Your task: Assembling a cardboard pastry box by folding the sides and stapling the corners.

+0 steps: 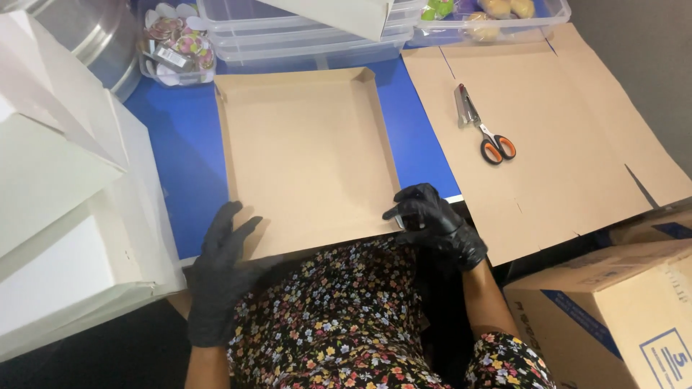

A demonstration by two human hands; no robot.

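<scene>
Pinching the near right corner of the cardboard tray [306, 155] is the right hand [436, 223], black-gloved fingers closed on the edge where the side wall ends. Left hand [223, 270] is spread flat, fingers open, pressing on the near left edge of the same tray, not gripping anything. The tray sits on the blue table [180, 151] right in front of the person, three walls folded up and the near side lying flat over the table edge above the floral dress [346, 317].

If you ask me, the trick with this kind of fold is to keep that flat palm planted so the base doesn't skate, and crease along the score line slowly rather than yanking the corner, or the wall buckles.

Orange-handled scissors [486, 130] lie well apart on a flat cardboard sheet [569, 144] to the right, white boxes [65, 202] stacked on the left, clear plastic bins [303, 32] at the back
</scene>
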